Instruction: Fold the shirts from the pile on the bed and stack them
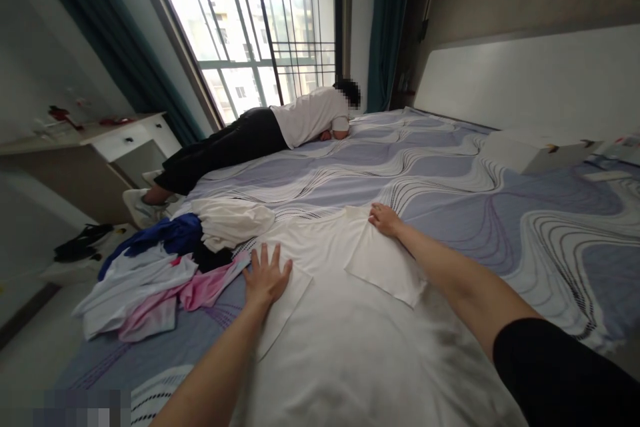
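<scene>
A white T-shirt [370, 340] lies spread on the bed in front of me, its collar end pointing away. Both of its sleeves show as flaps at the sides; the right sleeve [386, 268] is turned inward over the body. My left hand [267, 273] presses flat on the left shoulder, fingers spread. At the right shoulder edge my right hand [384, 219] has its fingers curled on the fabric, apparently pinching it. A heap of clothes sits just left of my left hand: a cream garment [233, 221], a blue one [165, 235], and a white and pink one [150, 297].
A patterned purple-grey bedsheet [450, 213] covers the bed. Across its far side lies another person [305, 117] in a white top and black trousers. A white box [537, 148] stands near the headboard [530, 73]. A desk [125, 137] stands at the left by the window.
</scene>
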The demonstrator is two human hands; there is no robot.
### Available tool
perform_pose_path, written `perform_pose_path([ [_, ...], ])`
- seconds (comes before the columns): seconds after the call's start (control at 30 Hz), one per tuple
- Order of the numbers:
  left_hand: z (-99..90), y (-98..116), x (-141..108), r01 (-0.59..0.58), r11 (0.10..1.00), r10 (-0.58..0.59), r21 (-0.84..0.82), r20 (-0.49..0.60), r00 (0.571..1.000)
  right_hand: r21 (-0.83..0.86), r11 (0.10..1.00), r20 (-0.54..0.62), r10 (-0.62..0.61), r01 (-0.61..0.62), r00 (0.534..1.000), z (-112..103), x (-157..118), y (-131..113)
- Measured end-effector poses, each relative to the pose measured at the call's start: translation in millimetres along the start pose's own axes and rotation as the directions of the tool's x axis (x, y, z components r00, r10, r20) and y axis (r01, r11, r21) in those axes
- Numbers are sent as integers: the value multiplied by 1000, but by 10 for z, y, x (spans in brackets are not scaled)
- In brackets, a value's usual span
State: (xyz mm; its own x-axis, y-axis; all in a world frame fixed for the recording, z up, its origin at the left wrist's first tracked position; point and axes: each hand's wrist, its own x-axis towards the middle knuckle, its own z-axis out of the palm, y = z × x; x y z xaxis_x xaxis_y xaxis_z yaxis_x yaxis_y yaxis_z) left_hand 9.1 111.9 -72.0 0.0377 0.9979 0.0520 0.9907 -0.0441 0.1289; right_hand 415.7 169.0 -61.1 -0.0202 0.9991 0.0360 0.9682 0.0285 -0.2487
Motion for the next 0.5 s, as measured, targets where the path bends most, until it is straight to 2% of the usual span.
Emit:
perform_pose_path([
  [0.13, -4, 8, -5, 5, 1000, -5, -1, 10, 1000, 11, 1000, 35, -27, 26, 999, -126, 174, 104],
  [0.23, 0, 5, -8, 2, 1000, -2, 0, -6, 1000, 11, 999, 10, 31, -31, 999, -100, 82, -99],
  [0.3, 6, 2, -7, -2, 1000, 2, 6, -18, 1000, 5, 1000, -6, 28, -27, 1000, -1, -176, -312],
  [0.33, 8, 1, -6, -3, 1000, 3, 9, -19, 1000, 0, 1000, 2, -14, 14, 1000, 60, -361, -407],
  [0.37, 8, 1, -5, -3, 1000, 3, 11, -18, 1000, -12, 994, 40, -109, 110, 993, 116, -569, -478],
  [0.43, -1, 7, -3, -3, 1000, 3, 11, -12, 1000, 3, 957, 131, -287, 290, 949, 173, -1002, -512],
  [0.5, -16, 16, -1, -2, 1000, 2, 9, -4, 1000, 51, 933, 193, -358, 355, 914, 115, -1376, -392],
])
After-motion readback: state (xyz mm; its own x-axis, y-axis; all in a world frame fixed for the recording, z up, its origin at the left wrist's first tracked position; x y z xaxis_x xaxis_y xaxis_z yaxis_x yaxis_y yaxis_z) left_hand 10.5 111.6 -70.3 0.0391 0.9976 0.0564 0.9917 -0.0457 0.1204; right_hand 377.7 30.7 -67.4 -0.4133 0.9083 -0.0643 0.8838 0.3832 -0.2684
